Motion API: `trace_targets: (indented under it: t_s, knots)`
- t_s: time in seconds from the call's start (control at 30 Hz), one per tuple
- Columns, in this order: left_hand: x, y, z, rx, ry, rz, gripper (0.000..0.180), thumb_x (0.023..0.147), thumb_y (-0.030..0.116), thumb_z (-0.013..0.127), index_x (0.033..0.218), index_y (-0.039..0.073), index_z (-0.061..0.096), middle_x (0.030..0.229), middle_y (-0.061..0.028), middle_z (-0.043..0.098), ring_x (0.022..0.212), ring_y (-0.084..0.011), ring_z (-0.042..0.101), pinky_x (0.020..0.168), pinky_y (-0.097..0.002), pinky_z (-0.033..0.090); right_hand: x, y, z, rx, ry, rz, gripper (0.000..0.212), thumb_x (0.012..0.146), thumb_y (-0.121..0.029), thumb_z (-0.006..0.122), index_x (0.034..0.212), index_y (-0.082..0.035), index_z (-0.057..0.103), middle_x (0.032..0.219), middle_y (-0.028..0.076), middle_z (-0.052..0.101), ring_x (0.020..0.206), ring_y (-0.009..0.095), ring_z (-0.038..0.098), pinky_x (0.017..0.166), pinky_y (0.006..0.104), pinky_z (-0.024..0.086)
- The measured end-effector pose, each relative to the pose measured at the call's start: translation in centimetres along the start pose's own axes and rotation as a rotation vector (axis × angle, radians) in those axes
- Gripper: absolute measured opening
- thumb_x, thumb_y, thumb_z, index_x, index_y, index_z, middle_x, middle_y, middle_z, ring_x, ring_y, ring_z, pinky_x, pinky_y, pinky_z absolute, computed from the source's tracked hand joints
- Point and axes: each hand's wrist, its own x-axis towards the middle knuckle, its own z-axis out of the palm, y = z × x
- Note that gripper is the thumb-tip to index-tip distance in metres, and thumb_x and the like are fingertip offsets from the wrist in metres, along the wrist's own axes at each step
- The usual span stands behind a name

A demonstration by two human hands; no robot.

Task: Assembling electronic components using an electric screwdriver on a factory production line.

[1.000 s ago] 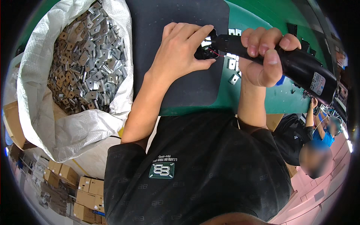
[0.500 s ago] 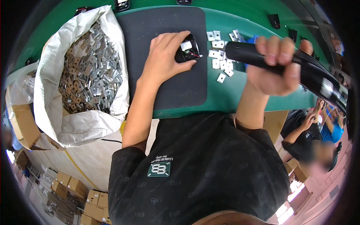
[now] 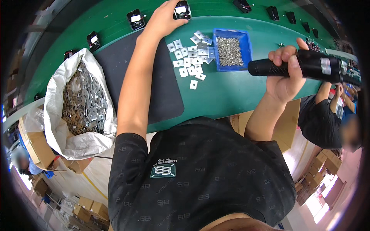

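Observation:
At the far side, my left hand point(image 3: 163, 20) grips a small black plastic housing point(image 3: 182, 11) with a white block inside, over the green strip beyond the table. On the right, my right hand point(image 3: 287, 71) is wrapped round a black electric screwdriver point(image 3: 314, 66), held sideways above the table. Its narrow end points left, near a blue bin point(image 3: 248, 42) filled with small silver screws point(image 3: 230, 52). Loose square metal plates point(image 3: 187, 61), each with a hole, lie scattered between the bin and a dark grey mat point(image 3: 162, 102).
A white woven sack point(image 3: 52, 111) full of metal clips point(image 3: 84, 102) stands left of the mat. More black housings point(image 3: 135, 19) sit along the far green strip. Cardboard boxes point(image 3: 38, 148) stand at lower left. Another person point(image 3: 322, 117) works at far right.
My left hand has carried the housing from the mat to the far green strip. The view has turned rightward, showing the screw bin. My right hand still holds the screwdriver.

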Motion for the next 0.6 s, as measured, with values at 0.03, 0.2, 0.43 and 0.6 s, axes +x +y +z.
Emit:
trace_targets:
  t_s: [0.03, 0.2, 0.43, 0.6]
  knots:
    - [0.0, -1.5, 0.5, 0.008, -0.004, -0.003, 0.073, 0.068, 0.017, 0.075, 0.13, -0.002, 0.042, 0.13, -0.0258, 0.047, 0.121, -0.0375, 0.045, 0.103, -0.0387, 0.037, 0.3, 0.4, -0.2, 0.008, 0.004, 0.002, 0.047, 0.079, -0.004, 0.061, 0.122, 0.005, 0.045, 0.075, 0.009, 0.055, 0.063, 0.017, 0.051, 0.061, 0.0333, 0.044]
    - [-0.4, 0.5, 1.2, 0.088, 0.266, 0.199, 0.077, 0.068, 0.017, 0.076, 0.134, 0.004, 0.038, 0.125, -0.0241, 0.05, 0.114, -0.0378, 0.05, 0.097, -0.04, 0.041, 2.1, 1.9, -0.9, -0.043, 0.006, 0.009, 0.043, 0.079, 0.0, 0.06, 0.12, 0.004, 0.047, 0.078, 0.008, 0.055, 0.065, 0.017, 0.052, 0.062, 0.0321, 0.045]
    - [-2.4, 3.8, 3.2, 0.208, -0.132, 0.291, 0.032, 0.077, 0.004, 0.063, 0.108, 0.003, 0.062, 0.102, -0.0158, 0.062, 0.097, -0.0337, 0.058, 0.086, -0.0397, 0.047, 4.3, 6.4, -1.4, -0.174, 0.048, 0.07, 0.04, 0.077, 0.0, 0.065, 0.114, 0.006, 0.052, 0.077, 0.005, 0.06, 0.066, 0.012, 0.056, 0.065, 0.0261, 0.044]
    - [-2.4, 4.2, 3.8, 0.211, -0.269, 0.099, 0.026, 0.076, 0.005, 0.064, 0.102, 0.002, 0.066, 0.1, -0.0152, 0.063, 0.091, -0.0325, 0.061, 0.081, -0.0398, 0.049, 5.0, 6.8, -1.2, -0.137, 0.05, 0.197, 0.041, 0.077, -0.003, 0.067, 0.114, 0.003, 0.052, 0.074, 0.001, 0.056, 0.062, 0.008, 0.053, 0.058, 0.0229, 0.043]
